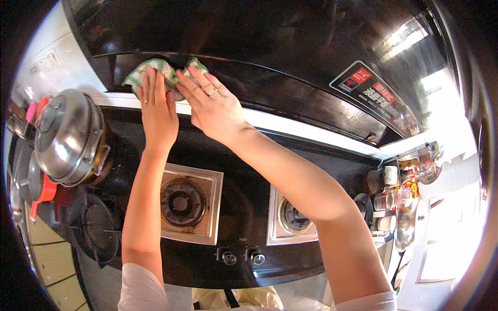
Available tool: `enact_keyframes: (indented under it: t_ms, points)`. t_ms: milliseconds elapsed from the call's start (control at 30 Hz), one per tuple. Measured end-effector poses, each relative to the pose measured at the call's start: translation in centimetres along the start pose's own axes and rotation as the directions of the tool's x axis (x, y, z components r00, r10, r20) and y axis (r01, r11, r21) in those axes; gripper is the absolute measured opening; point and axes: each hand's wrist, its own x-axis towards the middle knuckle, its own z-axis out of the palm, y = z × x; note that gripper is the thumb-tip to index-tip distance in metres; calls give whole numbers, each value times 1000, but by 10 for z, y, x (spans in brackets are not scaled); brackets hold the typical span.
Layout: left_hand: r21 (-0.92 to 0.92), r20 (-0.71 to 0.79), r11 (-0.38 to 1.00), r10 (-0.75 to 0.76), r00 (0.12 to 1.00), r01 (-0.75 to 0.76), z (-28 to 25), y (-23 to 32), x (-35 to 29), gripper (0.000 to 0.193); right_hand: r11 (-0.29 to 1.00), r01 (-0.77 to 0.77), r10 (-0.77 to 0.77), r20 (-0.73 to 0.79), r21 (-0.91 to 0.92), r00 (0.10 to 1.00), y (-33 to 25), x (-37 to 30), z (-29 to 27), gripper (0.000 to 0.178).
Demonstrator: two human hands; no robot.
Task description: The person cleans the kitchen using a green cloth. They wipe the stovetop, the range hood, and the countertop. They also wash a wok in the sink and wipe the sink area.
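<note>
A green-and-white patterned cloth (136, 78) is bunched against the lower edge of the black range hood (249, 31). My left hand (157, 116) holds the cloth against that edge, its fingers long and close together over the fabric. Beside it, my right hand (217, 106), with a ring on one finger, grips another part of the cloth with bent fingers. Both arms reach across the black cooktop (244, 186). The fingertips partly sink into the folds, and the hands hide the middle of the cloth.
Below my arms are a left burner (180, 202), a partly covered right burner (295, 215) and two control knobs (228, 257). A lidded steel pot (70, 137) stands at left, near a black wok ring (96, 228) and a red-handled pan (47, 187). Jars and bottles (391, 199) crowd the right.
</note>
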Motion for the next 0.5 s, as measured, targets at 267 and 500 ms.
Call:
enact_keyframes:
  t_ms: [267,500]
  points:
    - [38,69,990,132,989,-135,45,97,1,53,964,-59,60,-7,-258,998,59,-73,-46,48]
    - [0,56,986,165,985,-165,98,214,-10,57,959,-149,179,109,-240,978,127,-159,-115,56]
